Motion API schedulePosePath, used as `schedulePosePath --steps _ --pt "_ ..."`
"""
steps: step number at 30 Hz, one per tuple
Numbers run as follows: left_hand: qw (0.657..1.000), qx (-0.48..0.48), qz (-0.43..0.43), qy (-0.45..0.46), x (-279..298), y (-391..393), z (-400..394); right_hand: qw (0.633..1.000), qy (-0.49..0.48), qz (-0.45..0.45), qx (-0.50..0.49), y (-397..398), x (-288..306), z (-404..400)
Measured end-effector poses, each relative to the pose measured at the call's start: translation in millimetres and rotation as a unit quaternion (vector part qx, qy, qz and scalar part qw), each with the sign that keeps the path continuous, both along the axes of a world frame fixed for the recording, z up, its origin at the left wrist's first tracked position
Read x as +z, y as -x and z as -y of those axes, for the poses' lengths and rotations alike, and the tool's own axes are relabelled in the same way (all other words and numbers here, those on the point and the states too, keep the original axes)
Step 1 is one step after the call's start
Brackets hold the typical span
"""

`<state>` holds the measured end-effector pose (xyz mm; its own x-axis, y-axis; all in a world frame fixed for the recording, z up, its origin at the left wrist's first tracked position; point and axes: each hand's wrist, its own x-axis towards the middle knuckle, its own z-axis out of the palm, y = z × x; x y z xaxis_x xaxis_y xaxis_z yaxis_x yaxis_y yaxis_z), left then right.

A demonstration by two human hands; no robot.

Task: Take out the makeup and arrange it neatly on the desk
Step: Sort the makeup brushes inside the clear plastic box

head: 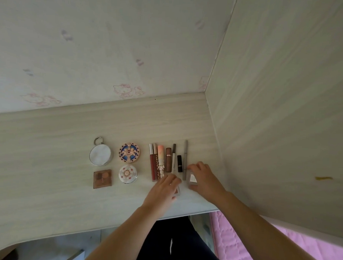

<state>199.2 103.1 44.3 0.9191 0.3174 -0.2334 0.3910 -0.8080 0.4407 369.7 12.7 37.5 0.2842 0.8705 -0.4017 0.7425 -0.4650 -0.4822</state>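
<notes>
You have both hands down on the pale wood table point(46, 143), near its right end. Your right hand point(205, 178) curls its grip around a small clear square case with a pinkish inside point(193, 179), thumb on the near side and fingers over the far side, and the case sits on the table. Your left hand point(166, 189) lies over another small square case with a brownish pink colour point(177, 190); only a corner of it shows, so you cannot tell if that grip holds it or just rests on it. Just past your hands is a neat row of sticks: a dark red lip gloss tube point(151, 161), a brown clear tube with letters point(155, 164), a pink and peach stick with a little bunny charm point(160, 159), a brown lipstick point(168, 159), a thin white and grey pencil point(173, 157), a short black lipstick point(179, 163) and a long grey pencil point(185, 159). To the left are a round silver mirror with a ring point(100, 156), a round case with a blue and pink pattern point(129, 152), a round white case with red dots point(127, 174) and a square brown eyeshadow box point(102, 178).
</notes>
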Motion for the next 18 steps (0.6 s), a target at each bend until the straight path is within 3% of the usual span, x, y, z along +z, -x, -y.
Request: schedulePosePath --steps 7,18 --pt "0.999 -0.041 0.002 -0.021 0 -5 -7 1.000 -0.009 0.027 0.003 5 -2 5" --pt "0.999 -0.024 0.011 -0.040 1 -9 -9 0.997 -0.072 0.016 -0.026 5 1 1"
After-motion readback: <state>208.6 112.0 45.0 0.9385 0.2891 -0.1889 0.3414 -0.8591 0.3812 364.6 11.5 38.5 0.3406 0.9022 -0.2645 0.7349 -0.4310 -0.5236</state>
